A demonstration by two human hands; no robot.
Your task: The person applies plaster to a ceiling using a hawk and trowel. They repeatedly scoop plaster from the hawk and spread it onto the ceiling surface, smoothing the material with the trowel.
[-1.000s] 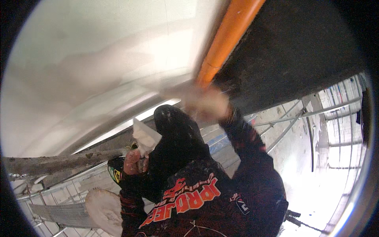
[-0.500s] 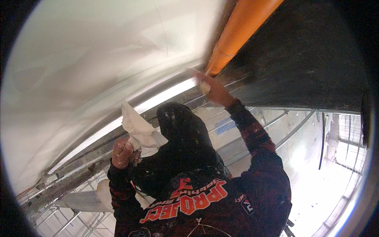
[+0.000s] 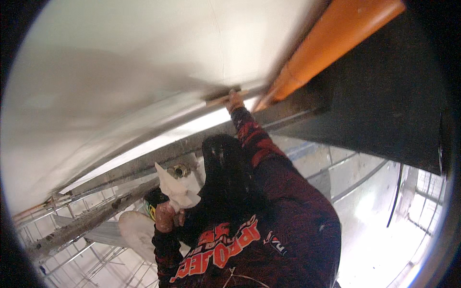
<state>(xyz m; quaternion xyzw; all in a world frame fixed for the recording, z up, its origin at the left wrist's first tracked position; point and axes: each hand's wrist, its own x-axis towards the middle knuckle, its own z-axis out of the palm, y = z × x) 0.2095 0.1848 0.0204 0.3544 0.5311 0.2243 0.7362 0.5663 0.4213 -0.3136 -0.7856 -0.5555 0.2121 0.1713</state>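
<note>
Head view: hands apart — right (image 3: pixel 234 102) grips trowel (image 3: pixel 222 97) at ceiling (image 3: pixel 144 62) edge, left (image 3: pixel 164 217) clutches rag (image 3: pixel 177 187).

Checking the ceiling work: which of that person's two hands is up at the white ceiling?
The raised hand beside the orange pipe, pressing a flat tool to the white ceiling. The other hand is low at the chest, gripping a white cloth.

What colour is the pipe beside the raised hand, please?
The pipe is orange, clearest in the head view.
</note>
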